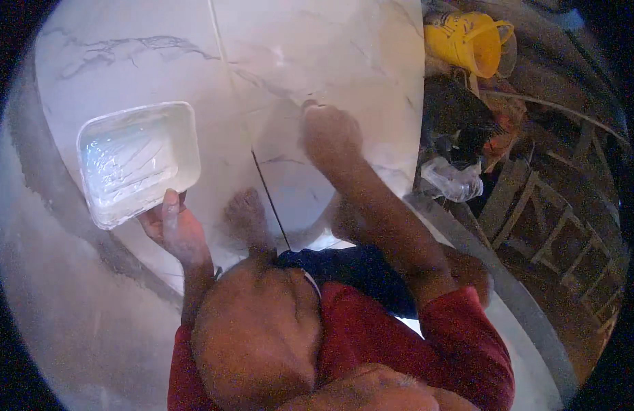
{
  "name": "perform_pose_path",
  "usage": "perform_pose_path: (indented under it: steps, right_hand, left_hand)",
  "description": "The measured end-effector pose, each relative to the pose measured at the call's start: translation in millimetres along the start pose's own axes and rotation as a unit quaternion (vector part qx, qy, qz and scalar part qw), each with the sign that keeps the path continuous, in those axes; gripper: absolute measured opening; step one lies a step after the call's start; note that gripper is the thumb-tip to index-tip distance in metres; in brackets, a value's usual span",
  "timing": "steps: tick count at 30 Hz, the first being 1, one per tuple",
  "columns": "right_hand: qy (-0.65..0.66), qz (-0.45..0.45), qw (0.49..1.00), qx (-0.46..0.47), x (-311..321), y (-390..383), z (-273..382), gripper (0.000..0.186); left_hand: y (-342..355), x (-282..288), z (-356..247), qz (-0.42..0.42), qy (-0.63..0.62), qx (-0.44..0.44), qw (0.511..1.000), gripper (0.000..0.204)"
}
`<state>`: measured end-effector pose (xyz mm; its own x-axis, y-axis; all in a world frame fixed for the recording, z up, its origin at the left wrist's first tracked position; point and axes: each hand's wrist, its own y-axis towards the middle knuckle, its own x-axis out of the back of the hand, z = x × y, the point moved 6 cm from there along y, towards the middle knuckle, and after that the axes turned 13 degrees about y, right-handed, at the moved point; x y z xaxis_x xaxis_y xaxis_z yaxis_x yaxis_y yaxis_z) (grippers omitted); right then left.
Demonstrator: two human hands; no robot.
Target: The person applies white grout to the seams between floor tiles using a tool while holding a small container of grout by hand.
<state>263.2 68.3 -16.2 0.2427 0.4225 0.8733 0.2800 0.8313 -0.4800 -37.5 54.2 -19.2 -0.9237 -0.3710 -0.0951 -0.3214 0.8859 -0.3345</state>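
Note:
My left hand (176, 229) grips a white rectangular plastic tub (142, 161) by its lower edge, with the thumb up on the rim and glossy whitish residue inside. Out in front, my right hand (331, 133) is closed low over the pale marbled tiles (153, 55), near a joint line; whatever its fingers hold is hidden. My bare foot (245, 209) rests on the tile between my hands, beside a dark joint. My dark shorts and red sleeves show along the lower part of the picture.
At the upper right, yellow buckets (461, 44) lie beside dark clutter and a crumpled clear plastic item (450, 178). The tiled surface ends at a grey edge (502, 281), with wooden ladder-like frames (563, 233) beyond it. A rough grey cement band (50, 226) borders the left.

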Motion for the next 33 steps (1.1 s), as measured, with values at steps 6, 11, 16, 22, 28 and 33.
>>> perform_pose_path:
  steps: [6, 11, 16, 22, 28, 33]
  right_hand:
    - [-0.089, -0.081, 0.991, -0.053, 54, 34, -186, 0.021]
    - [-0.098, -0.192, 0.973, -0.086, 56, 46, -307, 0.024]
    - [-0.155, -0.128, 0.977, -0.075, 32, 53, -286, 0.026]
    - [-0.102, -0.081, 0.991, 0.045, -12, 22, -135, 0.024]
    - [-0.070, -0.024, 0.997, -0.001, 5, 18, -79, 0.017]
    - [-0.115, -0.109, 0.987, -0.039, 43, 34, -267, 0.022]
  left_hand:
    - [-4, 3, 1, -0.009, -0.002, 0.005, 1.000, 0.066]
    - [1, 1, 0, 0.005, 0.005, 0.000, 1.000, 0.064]
    - [2, 11, 8, -0.009, 0.013, 0.008, 1.000, 0.066]
    - [-3, 6, 6, 0.000, 0.017, 0.026, 0.999, 0.067]
    - [3, 10, 2, 0.009, -0.001, 0.009, 1.000, 0.064]
    - [3, 10, 8, 0.005, 0.005, 0.017, 1.000, 0.064]
